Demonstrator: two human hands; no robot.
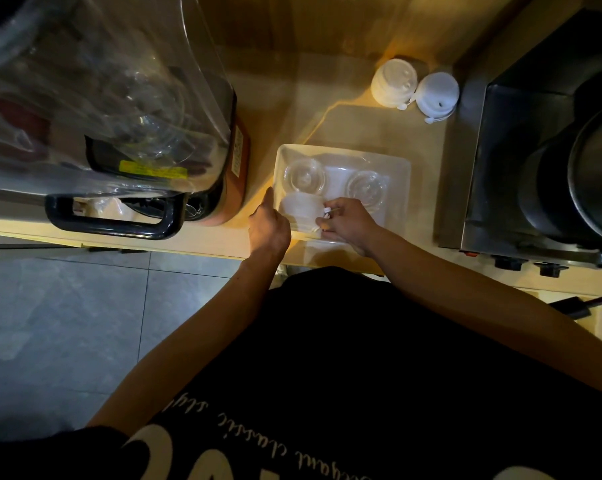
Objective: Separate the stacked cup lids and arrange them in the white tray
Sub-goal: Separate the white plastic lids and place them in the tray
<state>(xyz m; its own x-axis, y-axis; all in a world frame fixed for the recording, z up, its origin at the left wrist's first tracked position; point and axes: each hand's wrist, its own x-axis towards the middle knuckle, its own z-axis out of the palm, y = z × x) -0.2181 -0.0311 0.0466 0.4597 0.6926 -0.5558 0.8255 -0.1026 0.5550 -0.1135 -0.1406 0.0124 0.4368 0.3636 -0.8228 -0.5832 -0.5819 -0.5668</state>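
A white tray (394, 168) lies on the wooden counter straight ahead. Two clear dome lids sit inside it, one at the back left (304, 176) and one at the back right (367, 188). At the tray's front left stands a short stack of white lids (299, 211). My left hand (268, 226) holds the stack's left side, thumb up along the tray's left rim. My right hand (348, 221) pinches the stack's right edge, beside a small white plug tab. How many lids the stack holds is unclear.
Two more stacks of white lids stand at the back of the counter, one further left (393, 83) and one further right (437, 93). A large blender under a clear cover (119, 116) fills the left. A black and steel appliance (542, 161) stands on the right.
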